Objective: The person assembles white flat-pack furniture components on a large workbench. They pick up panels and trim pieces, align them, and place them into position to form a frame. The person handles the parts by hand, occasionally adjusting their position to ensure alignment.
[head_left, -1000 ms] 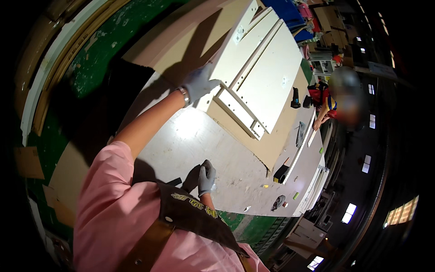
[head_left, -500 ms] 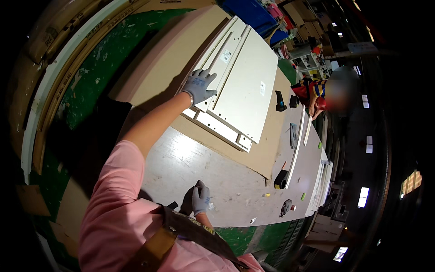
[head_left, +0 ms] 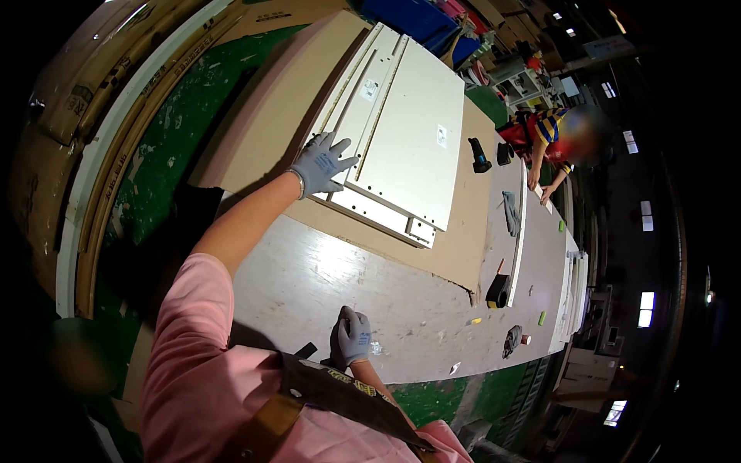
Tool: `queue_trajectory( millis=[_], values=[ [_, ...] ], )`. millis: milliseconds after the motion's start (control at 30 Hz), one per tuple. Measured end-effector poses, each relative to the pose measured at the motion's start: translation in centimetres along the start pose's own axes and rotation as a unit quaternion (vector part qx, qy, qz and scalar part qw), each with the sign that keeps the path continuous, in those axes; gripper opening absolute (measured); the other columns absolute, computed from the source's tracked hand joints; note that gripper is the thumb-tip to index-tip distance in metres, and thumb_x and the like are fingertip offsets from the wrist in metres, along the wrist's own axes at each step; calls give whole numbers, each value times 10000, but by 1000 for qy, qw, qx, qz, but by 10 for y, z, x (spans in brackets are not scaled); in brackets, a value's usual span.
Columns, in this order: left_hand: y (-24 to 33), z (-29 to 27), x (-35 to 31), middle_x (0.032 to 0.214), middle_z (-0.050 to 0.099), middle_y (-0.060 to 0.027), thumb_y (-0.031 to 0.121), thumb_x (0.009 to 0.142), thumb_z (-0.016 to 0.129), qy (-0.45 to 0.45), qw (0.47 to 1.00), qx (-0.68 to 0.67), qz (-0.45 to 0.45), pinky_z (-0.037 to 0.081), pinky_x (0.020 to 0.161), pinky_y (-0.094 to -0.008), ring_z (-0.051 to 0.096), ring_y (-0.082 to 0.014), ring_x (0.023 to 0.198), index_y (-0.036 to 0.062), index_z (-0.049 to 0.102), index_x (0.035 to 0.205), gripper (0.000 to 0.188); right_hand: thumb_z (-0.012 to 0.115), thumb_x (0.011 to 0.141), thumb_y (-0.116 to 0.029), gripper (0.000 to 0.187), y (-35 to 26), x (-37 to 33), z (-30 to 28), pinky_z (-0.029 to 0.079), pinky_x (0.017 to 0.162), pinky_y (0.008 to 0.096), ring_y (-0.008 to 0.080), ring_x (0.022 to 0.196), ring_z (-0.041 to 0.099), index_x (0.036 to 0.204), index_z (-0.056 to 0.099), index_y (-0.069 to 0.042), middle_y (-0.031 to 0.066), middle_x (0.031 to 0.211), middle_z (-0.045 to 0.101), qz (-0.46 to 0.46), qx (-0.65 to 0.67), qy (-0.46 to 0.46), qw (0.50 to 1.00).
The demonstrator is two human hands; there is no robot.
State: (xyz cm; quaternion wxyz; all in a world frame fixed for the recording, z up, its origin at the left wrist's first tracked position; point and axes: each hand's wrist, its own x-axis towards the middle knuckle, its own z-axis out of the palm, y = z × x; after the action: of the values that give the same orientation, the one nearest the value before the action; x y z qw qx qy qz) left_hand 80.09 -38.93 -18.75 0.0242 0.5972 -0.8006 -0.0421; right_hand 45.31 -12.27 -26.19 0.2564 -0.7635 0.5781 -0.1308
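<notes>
My left hand, in a grey glove, lies with its fingers spread on the near left end of a stack of white panels. Small holes run along the panels' edges, and pale labels are stuck on top. Beneath the stack is a brown cardboard sheet on a grey tabletop. My right hand, gloved too, is over the near edge of the table, away from the panels. Its fingers are curled together, and whatever they may hold is hidden.
A co-worker leans over the far right side, hands near a white strip. On the table are a black-and-blue power tool, a grey glove, a black holder and a crumpled dark cloth. Long cardboard packages line the left.
The view has shifted a little. My left hand has slid slightly towards the panels' left edge, fingers spread wider. The co-worker's hands have moved apart along a strip. My right hand stays curled.
</notes>
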Motion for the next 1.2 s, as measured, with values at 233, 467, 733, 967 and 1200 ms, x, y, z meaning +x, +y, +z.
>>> queue_trajectory(
  millis=[233,467,733,967,1200],
  values=[
    [-8,16,4,1563,292,-155,582,838,646,48,999,-7,4,200,1182,-541,232,-468,1427,268,372,1507,788,652,848,-225,453,27,0,-15,420,990,496,406,1189,525,1264,595,-56,224,1313,544,-67,-132,112,983],
    [-62,56,11,1290,573,-240,508,892,611,231,912,-255,-224,392,1058,-453,520,-378,1234,18,550,1278,627,574,951,-129,451,57,67,-49,349,1118,435,372,1313,460,1363,495,38,208,1380,522,-32,20,238,971],
    [-79,108,27,1293,559,-321,442,956,540,189,858,-397,-266,436,1027,-425,548,-438,1203,-80,527,1312,633,592,939,-387,613,104,283,-160,354,1100,409,364,1320,451,1373,481,31,222,1412,487,100,116,315,937],
    [-47,89,18,1276,579,-290,418,998,477,217,857,-295,-364,451,1011,-460,558,-440,1178,-24,551,1304,543,618,857,-564,590,95,324,-130,498,841,417,328,959,669,1117,627,-34,175,983,704,212,134,212,945],
    [-17,72,-3,1322,556,-278,330,1007,441,275,870,-265,-311,424,1039,-437,531,-425,1219,-12,489,1378,506,665,883,-482,572,116,319,-127,495,851,393,286,965,660,1182,624,4,169,1051,702,162,194,222,942]
  ],
)
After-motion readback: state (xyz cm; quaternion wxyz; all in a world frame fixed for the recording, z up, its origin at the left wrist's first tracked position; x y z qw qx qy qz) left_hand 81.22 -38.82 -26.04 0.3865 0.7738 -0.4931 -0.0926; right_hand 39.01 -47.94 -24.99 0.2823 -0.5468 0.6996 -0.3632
